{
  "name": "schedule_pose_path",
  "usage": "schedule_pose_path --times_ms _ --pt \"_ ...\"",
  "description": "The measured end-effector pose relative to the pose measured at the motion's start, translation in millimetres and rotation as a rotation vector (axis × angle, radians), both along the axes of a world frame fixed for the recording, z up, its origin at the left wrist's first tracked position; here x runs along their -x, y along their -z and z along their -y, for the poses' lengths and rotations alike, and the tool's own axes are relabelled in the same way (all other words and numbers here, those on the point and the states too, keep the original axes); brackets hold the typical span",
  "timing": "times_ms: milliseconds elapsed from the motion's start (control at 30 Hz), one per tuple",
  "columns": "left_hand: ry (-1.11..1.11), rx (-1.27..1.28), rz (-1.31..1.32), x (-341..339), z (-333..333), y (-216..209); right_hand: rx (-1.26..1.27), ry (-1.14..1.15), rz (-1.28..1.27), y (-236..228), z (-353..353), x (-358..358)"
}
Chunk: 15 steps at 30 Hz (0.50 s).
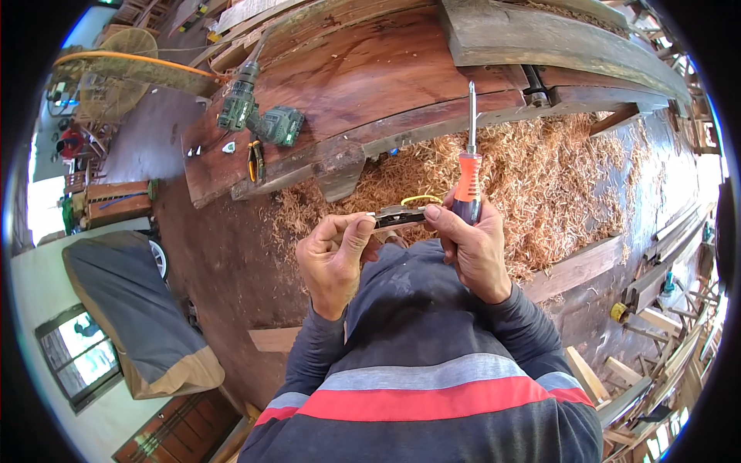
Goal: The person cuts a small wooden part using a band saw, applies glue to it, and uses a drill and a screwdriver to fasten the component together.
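Observation:
In front of my body, my left hand [333, 258] pinches the left end of a small, flat, dark part [400, 218] between thumb and fingers. A little white piece shows at that end; the part's exact kind is too small to tell. My right hand [480, 251] is closed round the orange and dark handle of a screwdriver [468, 176]. Its metal shaft points up and away, toward the bench. The right thumb also presses on the right end of the dark part. A yellow wire [421, 198] curves just behind the part, close to the right fingers.
A wooden workbench [347, 77] lies ahead, carrying a green cordless drill [243, 100], pliers [255, 160] and small white pieces [228, 147]. Curly wood shavings [540, 177] cover the floor below it. A covered object [143, 309] stands left; timber [679, 332] is stacked right.

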State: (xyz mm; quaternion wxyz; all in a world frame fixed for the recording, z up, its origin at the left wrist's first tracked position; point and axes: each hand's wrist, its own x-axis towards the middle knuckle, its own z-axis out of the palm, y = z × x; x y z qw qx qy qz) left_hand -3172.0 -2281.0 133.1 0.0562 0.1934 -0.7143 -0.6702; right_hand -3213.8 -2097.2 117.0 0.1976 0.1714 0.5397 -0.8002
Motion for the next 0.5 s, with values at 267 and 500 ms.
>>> schedule_pose_path --times_ms 267,500 --pt "0.076 -0.049 -0.007 3.4 14.9 1.5 -0.022 0.058 -0.009 -7.0 11.2 -7.0" --pt "0.119 -0.157 0.047 4.6 24.0 0.4 -0.081 0.090 -0.055 -1.9 20.7 -12.3"
